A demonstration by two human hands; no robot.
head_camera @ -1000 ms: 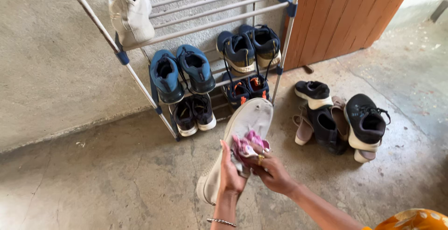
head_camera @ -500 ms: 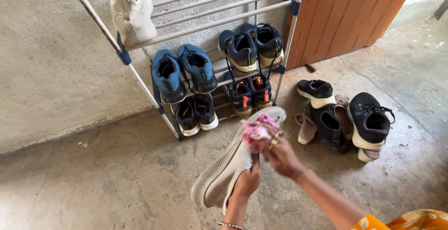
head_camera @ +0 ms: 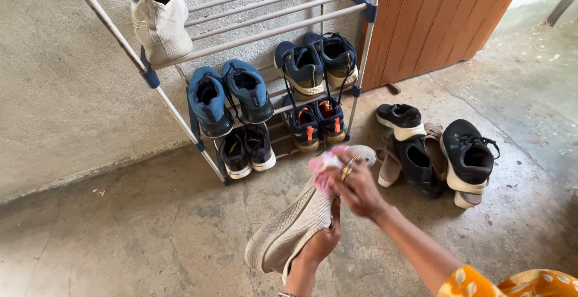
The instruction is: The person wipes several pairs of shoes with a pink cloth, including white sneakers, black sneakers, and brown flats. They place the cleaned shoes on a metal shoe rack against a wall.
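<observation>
My left hand (head_camera: 319,244) grips a beige knit sneaker (head_camera: 289,228) from below, heel towards me and toe pointing at the rack. My right hand (head_camera: 355,185), with gold rings, presses a pink cloth (head_camera: 322,165) against the shoe's toe end. The matching beige sneaker (head_camera: 158,23) stands on its toe on the top tier of a metal shoe rack (head_camera: 253,35).
The rack leans against a grey wall and holds blue sneakers (head_camera: 227,95), navy sneakers (head_camera: 316,62) and darker pairs on the lower tier. A pile of black sneakers (head_camera: 466,155) and tan sandals (head_camera: 391,164) lies on the concrete floor, right of the rack. A wooden door (head_camera: 445,14) stands behind.
The shoe has turned from sole-up to its knit upper facing me. My right hand with the cloth has moved from mid-sole up to the toe end.
</observation>
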